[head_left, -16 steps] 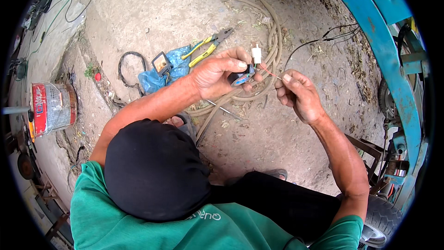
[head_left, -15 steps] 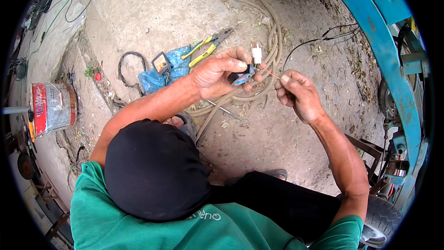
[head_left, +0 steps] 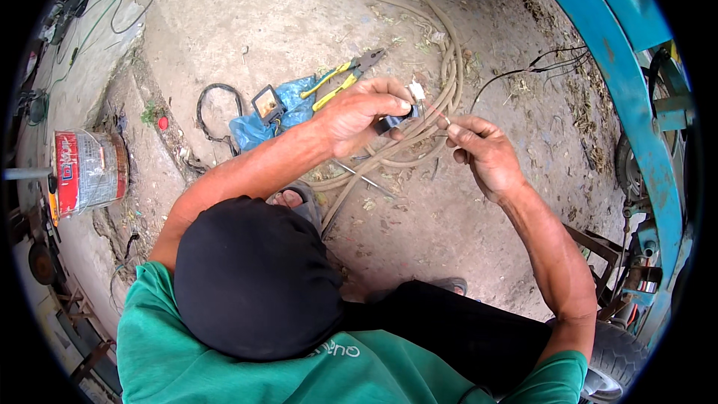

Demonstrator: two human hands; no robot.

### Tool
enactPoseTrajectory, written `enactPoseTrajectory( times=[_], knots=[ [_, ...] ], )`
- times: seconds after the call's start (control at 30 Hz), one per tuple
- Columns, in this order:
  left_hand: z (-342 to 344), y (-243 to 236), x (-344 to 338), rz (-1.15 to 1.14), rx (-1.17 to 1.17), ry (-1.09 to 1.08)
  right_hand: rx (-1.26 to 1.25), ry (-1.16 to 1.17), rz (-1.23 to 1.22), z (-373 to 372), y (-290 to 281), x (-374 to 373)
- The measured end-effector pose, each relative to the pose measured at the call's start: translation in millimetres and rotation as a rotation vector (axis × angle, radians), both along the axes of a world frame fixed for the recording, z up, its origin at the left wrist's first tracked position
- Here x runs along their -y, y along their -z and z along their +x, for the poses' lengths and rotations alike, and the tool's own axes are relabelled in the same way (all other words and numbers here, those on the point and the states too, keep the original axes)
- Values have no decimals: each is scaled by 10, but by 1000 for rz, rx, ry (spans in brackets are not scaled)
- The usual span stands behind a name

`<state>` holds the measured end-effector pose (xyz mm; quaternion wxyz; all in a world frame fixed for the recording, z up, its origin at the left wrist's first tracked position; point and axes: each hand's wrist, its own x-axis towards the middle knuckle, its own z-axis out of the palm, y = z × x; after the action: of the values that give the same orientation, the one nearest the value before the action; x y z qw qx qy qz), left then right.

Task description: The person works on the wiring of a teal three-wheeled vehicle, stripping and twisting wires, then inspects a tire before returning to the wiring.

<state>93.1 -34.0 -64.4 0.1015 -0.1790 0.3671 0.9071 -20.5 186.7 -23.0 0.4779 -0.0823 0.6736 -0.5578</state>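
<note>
Fingers of my left hand (head_left: 359,116) are closed around a small black part (head_left: 393,121). A white plastic connector (head_left: 417,91) sticks up beside its fingertips. My right hand (head_left: 486,153), to the right, pinches a thin red wire (head_left: 440,116) near the black part. Yellow-handled pliers (head_left: 336,86) lie beyond my left hand on a crumpled blue plastic bag (head_left: 292,108). A square mirror-like piece (head_left: 267,103) rests on the bag, with a black cable loop (head_left: 206,123) to its left.
Tan hose coils (head_left: 452,60) lie on the dusty concrete floor (head_left: 247,30). A red and silver bucket (head_left: 90,172) stands left. A teal metal frame (head_left: 613,45), with a wheel (head_left: 617,355), runs along the right. Green cables (head_left: 105,30) lie at upper left. A black-covered head (head_left: 254,277) fills the lower middle.
My left hand has shifted slightly right and turned, so the black part's coloured label is now mostly hidden. The white connector is more tilted. The whole view has shifted a little.
</note>
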Motion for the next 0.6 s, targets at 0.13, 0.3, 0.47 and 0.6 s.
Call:
enactPoseTrajectory(
  times=[0.13,0.3,0.47,0.6],
  knots=[
    [23,-43,5,-74,112,-55,39,80,-25,-57,14,37],
    [115,-74,43,0,82,-14,145,130,-47,-126,-2,97],
    [204,-53,71,285,-226,94,140,127,-15,-154,-13,105],
    [158,-154,-91,197,-139,153,98,98,5,-129,10,106]
  ],
)
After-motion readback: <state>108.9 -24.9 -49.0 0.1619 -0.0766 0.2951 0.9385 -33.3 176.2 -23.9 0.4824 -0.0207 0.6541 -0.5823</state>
